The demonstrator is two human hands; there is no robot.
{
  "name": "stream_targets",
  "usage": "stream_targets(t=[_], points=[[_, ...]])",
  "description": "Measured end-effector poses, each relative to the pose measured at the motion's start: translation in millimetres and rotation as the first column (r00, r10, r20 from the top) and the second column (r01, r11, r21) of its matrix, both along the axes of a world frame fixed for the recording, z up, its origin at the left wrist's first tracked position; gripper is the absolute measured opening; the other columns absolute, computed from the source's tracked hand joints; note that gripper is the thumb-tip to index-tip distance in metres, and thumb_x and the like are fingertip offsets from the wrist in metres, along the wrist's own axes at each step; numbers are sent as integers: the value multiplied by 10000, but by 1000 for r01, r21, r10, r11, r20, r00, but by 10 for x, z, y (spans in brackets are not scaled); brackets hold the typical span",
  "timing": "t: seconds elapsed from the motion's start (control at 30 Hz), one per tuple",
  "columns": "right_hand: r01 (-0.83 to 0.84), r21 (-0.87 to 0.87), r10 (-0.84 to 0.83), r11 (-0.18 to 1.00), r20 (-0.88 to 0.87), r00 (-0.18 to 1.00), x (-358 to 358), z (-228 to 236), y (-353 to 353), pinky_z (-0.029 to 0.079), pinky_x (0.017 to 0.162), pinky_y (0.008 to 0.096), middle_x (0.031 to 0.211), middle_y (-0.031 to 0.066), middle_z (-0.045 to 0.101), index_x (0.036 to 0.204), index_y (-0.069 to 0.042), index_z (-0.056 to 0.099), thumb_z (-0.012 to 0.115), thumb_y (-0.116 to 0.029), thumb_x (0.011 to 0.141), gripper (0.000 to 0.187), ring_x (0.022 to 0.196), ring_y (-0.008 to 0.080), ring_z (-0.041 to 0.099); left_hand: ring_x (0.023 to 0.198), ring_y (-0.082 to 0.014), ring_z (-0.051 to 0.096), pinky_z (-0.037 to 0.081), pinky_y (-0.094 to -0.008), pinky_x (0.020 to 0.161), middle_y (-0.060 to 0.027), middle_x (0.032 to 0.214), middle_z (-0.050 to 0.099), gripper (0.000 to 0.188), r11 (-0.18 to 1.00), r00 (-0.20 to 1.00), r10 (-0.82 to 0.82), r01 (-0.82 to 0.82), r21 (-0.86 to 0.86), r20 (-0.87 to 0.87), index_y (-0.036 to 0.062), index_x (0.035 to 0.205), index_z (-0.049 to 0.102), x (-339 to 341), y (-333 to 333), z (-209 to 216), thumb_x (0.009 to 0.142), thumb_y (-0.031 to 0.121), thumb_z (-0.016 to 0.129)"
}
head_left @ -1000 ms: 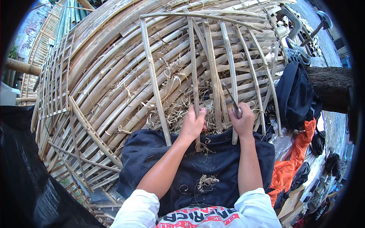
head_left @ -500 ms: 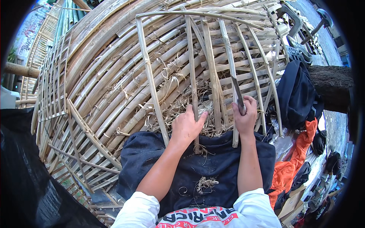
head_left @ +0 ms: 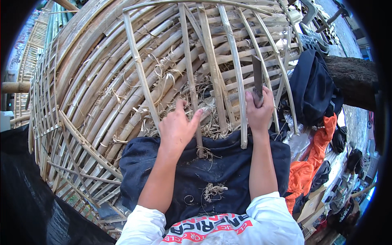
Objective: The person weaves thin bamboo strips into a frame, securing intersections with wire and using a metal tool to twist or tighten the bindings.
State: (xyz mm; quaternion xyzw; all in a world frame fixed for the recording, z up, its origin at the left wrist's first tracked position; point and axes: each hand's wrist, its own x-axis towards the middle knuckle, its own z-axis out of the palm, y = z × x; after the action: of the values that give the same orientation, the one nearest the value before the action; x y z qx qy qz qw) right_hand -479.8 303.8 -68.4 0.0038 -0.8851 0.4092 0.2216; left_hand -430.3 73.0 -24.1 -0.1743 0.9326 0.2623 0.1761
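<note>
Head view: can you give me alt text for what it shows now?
A person's right hand grips a knife, blade pointing away from the body, while the left hand is spread open by a bamboo strip. Curled shavings lie on dark cloth in front of the body, with curved bamboo lengths beyond.

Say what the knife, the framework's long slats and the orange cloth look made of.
Knife: probably steel, dull; the flat blade looks dark grey. Slats: likely split bamboo, unpainted; pale tan, with node-like bumps. Orange cloth: soft fabric, fibre unclear; it bunches in loose creases.
</note>
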Motion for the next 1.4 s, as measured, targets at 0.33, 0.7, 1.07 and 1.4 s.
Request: stream_targets(t=[0.33, 0.7, 1.07, 1.4], points=[[22, -488, 174, 873, 354, 919, 305, 415, -166, 472, 713, 279, 888, 48, 606, 1061, 12, 591, 668, -113, 907, 213, 823, 100, 586, 795, -253, 659, 518, -417, 738, -81, 858, 668, 461, 974, 964, -53, 107, 199, -260, 76, 1189, 576, 71, -91, 129, 838, 318, 751], [-541, -479, 673, 691, 156, 723, 1595, 1338, -25, 471, 915, 310, 1121, 99, 607, 1261, -18, 503, 625, -174, 956, 363, 1041, 165, 588, 761, -140, 617, 518, -317, 714, -69, 845, 645, 260, 254, 973, -222, 127, 959, -71, 4, 928, 569, 1628, 333, 198, 798, 82, 781], [634, -186, -509, 751, 449, 735, 1885, -312, 2853, 538, 704, 300, 868, 157, 719, 1159, 86, 581, 736, -233, 850, 471, 738, 198, 689, 838, -248, 601, 468, -511, 963, -80, 732, 555, 290, 145, 993, 115, -51, 988, 35, 86, 818, 469, 2982, -55, 308, 762, 66, 753], [484, 175, -513, 858, 347, 785, 1906, -257, 2481, 534, 771, 404, 858, 115, 706, 987, -46, 730, 706, -202, 772, 267, 858, 292, 688, 627, -240, 598, 577, -386, 596, -74, 700, 467, 288, 358, 902, 414, -282, 890, 120, 82, 858, 401, 3335, -805, 431, 775, 81, 677]])
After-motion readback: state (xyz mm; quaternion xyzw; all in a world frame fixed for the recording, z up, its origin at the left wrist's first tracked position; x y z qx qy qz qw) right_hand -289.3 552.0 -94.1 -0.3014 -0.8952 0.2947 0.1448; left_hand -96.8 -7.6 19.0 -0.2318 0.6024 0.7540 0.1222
